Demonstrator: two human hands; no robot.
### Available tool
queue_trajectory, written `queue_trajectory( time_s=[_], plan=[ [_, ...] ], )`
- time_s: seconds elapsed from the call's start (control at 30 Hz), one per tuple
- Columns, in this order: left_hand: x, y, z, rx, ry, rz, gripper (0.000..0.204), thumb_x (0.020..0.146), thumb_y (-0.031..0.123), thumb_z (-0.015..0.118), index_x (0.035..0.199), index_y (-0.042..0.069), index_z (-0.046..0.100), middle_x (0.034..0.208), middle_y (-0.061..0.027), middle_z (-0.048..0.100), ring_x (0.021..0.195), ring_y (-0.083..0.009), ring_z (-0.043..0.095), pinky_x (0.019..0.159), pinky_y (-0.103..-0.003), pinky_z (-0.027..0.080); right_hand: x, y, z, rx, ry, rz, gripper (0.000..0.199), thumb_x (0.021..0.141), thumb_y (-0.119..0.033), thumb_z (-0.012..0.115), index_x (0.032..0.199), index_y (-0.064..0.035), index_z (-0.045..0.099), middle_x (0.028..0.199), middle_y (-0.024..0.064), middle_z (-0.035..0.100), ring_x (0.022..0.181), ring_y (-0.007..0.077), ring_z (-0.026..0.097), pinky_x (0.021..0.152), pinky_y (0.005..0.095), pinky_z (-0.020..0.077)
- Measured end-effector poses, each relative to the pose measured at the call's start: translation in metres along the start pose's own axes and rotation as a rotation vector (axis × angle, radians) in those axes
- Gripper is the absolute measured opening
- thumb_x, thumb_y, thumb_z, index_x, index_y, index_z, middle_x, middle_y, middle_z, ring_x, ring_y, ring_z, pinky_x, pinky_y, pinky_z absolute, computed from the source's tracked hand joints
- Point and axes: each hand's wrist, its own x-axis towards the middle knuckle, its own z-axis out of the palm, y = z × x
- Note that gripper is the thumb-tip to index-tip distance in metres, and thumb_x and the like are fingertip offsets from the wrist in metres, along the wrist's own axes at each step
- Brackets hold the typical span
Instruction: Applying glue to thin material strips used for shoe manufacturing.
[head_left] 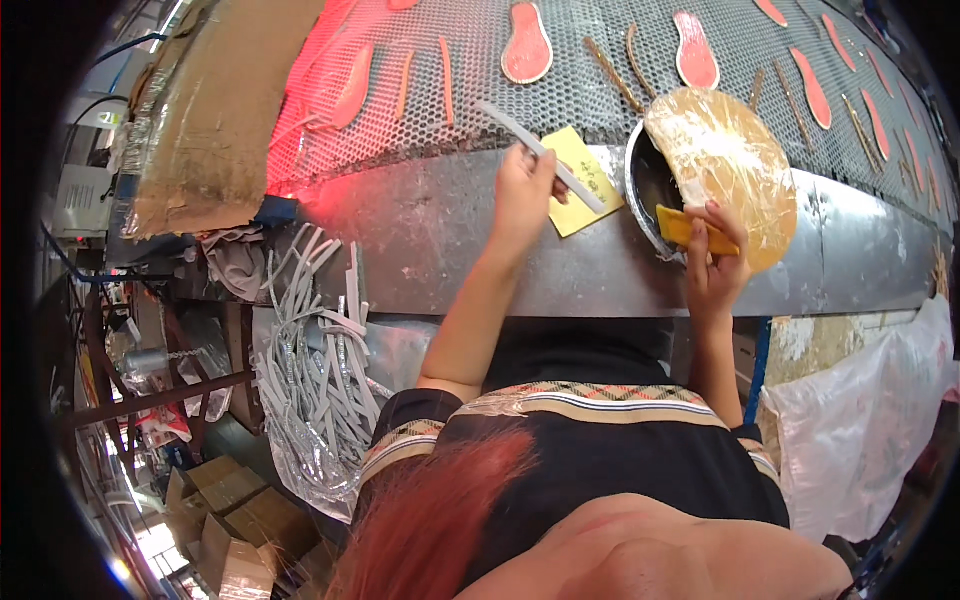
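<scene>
My left hand [522,192] is closed on a pale grey strip [518,128], which slants over a yellow sheet of paper [566,216] with handwriting. The strip's far end points toward the mesh belt. In my right hand [712,270] is a flat yellow tool [681,228], perhaps a brush or scraper; its kind is not clear. That tool is over the opening of a round pot [634,178] with dark contents. A round tan cover [750,160] wrapped in clear film lies across most of the pot's right side.
Beyond the metal ledge [420,225] runs a mesh belt [460,60] bearing red sole-shaped pieces [526,50] and narrow strips. Left stands a cardboard sheet [215,110], with a bundle of grey strips [315,390] hanging below. Clear plastic [860,400] hangs at right; boxes [240,510] sit lower left.
</scene>
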Motion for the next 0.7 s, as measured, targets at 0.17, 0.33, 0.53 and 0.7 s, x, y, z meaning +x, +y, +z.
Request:
queue_trajectory(
  time_s=[0.17,0.33,0.53,0.7],
  plan=[
    [0.106,0.072,-0.045,0.208,0.112,0.351,0.02,0.091,0.011,0.057,0.103,-0.004,0.05,0.092,-0.0093,0.061,0.079,-0.0133,0.059,0.066,-0.025,0.047,-0.003,-0.003,0.004,0.109,-0.028,0.15,0.021,0.092,-0.003,0.056,0.112,0.0,0.052,0.099,0.0118,0.067,0.095,0.0199,0.064,0.088,0.0314,0.0481],
    [0.09,0.085,-0.058,-0.078,0.211,0.785,0.032,0.084,0.0,0.055,0.114,-0.003,0.047,0.103,-0.0096,0.056,0.088,-0.0151,0.058,0.077,-0.026,0.048,-0.008,0.005,0.011,0.065,-0.085,0.031,0.023,0.093,-0.005,0.054,0.115,0.0002,0.05,0.102,0.014,0.066,0.099,0.021,0.062,0.085,0.031,0.0501],
    [-0.036,0.043,-0.105,1.54,0.767,0.313,0.051,0.083,0.016,0.058,0.127,-0.003,0.042,0.126,-0.0255,0.047,0.12,-0.0408,0.042,0.104,-0.056,0.024,-0.008,0.008,0.002,0.078,-0.073,-0.033,0.027,0.096,-0.007,0.049,0.121,-0.0003,0.041,0.104,0.0184,0.063,0.096,0.0205,0.061,0.066,0.0211,0.0544],
    [-0.098,0.014,-0.184,1.615,0.906,-0.771,0.05,0.084,0.019,0.055,0.128,-0.003,0.045,0.124,-0.0237,0.051,0.115,-0.0379,0.05,0.096,-0.061,0.032,-0.006,0.001,0.007,0.248,-0.105,0.084,0.032,0.095,-0.005,0.05,0.124,-0.0017,0.039,0.107,0.0183,0.062,0.09,0.0184,0.061,0.068,0.0198,0.0525]
  ],
)
